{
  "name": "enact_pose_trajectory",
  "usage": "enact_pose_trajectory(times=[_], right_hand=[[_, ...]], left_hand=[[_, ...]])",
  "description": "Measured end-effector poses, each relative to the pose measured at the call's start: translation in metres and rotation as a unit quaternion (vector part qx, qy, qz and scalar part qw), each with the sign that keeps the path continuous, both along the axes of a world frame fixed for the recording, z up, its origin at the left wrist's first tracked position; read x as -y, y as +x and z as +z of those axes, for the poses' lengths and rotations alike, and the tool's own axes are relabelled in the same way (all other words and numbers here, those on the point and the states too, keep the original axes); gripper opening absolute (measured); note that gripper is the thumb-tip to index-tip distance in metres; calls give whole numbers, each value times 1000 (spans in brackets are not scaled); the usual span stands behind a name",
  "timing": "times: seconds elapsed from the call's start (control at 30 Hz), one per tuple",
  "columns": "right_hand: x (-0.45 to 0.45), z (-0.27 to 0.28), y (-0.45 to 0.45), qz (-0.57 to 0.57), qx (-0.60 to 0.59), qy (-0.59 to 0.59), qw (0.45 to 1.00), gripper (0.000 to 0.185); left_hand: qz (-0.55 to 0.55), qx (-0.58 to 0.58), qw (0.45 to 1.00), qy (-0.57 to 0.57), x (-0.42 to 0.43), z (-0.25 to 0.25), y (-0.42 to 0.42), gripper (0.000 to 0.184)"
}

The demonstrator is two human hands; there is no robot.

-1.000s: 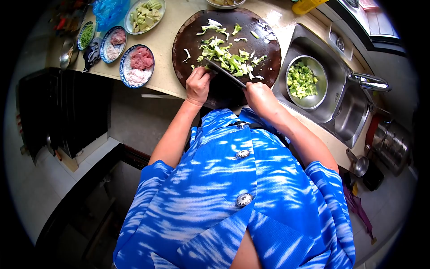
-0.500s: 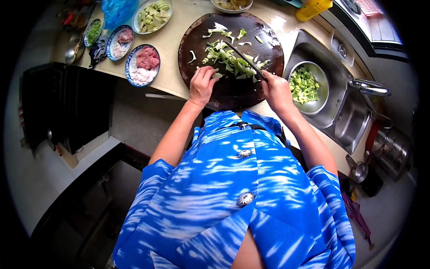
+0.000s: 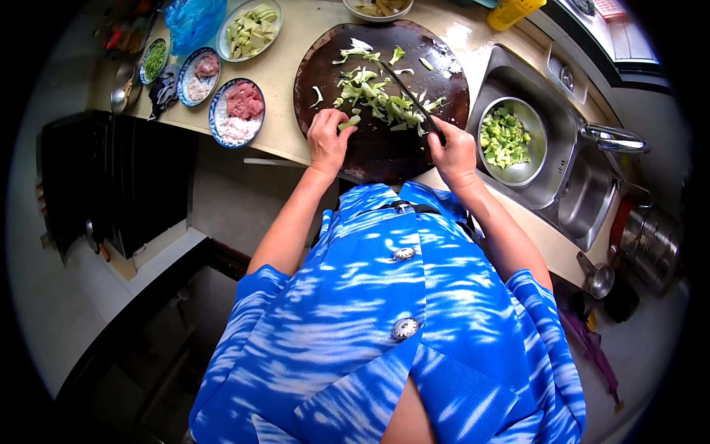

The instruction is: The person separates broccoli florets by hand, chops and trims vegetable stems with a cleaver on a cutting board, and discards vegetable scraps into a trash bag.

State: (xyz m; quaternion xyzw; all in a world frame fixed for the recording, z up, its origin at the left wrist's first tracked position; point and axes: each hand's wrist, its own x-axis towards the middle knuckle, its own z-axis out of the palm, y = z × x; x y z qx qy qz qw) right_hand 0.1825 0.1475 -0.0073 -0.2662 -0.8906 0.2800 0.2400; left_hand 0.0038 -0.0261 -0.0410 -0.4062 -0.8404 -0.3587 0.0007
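My right hand grips the handle of a kitchen knife, whose dark blade slants up and left over the round cutting board. Near the board's left front edge, my left hand is closed on a small pale-green vegetable piece. Between the hands and beyond them lie chopped green leaves with whitish stems, loosely spread across the board. The knife lies over part of this pile.
To the right, a metal bowl of chopped greens sits in the sink beside the faucet. Left on the counter are a plate of raw meat, a second meat plate, and a plate of pale chunks.
The vegetable piece in my left hand has turned and shows more clearly, with the hand slightly further left. The knife has shifted slightly right. The chopped leaves remain in place.
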Motion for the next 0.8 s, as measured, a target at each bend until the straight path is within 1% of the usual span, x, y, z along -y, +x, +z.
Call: enact_pose_trajectory(times=[0.07, 0.1, 0.17, 0.2, 0.27, 0.3, 0.33, 0.4, 0.43, 0.47, 0.53, 0.57, 0.6, 0.7, 0.73, 0.8], right_hand=[[5, 9, 1, -30, 32, -135, 990, 18], [5, 10, 1, -39, 39, -189, 980, 16], [7, 10, 5, -43, 39, -206, 977, 15], [9, 11, 7, -46, 38, -221, 973, 15], [10, 16, 10, -42, 33, -221, 974, 14], [10, 18, 11, -38, 26, -219, 975, 14], [11, 17, 13, -39, 26, -219, 974, 14], [13, 16, 16, -38, 11, -210, 977, 13], [14, 16, 18, -40, 11, -210, 977, 13], [14, 17, 19, -44, 8, -217, 975, 13], [16, 18, 21, -47, 4, -224, 973, 12], [16, 18, 22, -47, 7, -223, 974, 12], [15, 19, 23, -48, 11, -222, 974, 13], [13, 16, 26, -57, 0, -222, 973, 16], [13, 17, 26, -57, 0, -222, 973, 16], [11, 18, 27, -58, -5, -227, 972, 16]], left_hand=[[-6, -28, 999, -20, 1, 0, 2, 29], [-6, -27, 999, -21, 0, -1, 2, 29], [-24, -75, 997, 1, -1, -2, 4, 29], [-24, -74, 997, 1, -2, -1, 7, 29], [-53, -63, 997, -14, -2, 1, 14, 33], [-63, -73, 995, -16, -2, 4, 17, 38], [-65, -72, 995, -16, -3, 4, 20, 38], [-74, -15, 997, 10, -4, 4, 25, 44], [-64, 39, 997, -2, -3, 9, 27, 42], [-65, 39, 997, -2, -3, 6, 26, 42], [-21, 142, 989, 28, -2, 4, 22, 34], [-29, 150, 988, 33, 1, 3, 20, 34], [-29, 150, 988, 32, 3, 6, 17, 34], [-105, 117, 987, 23, 3, 19, 8, 42], [-106, 117, 987, 23, 2, 19, 6, 42], [-175, 2, 984, 37, -2, 18, 0, 39]])
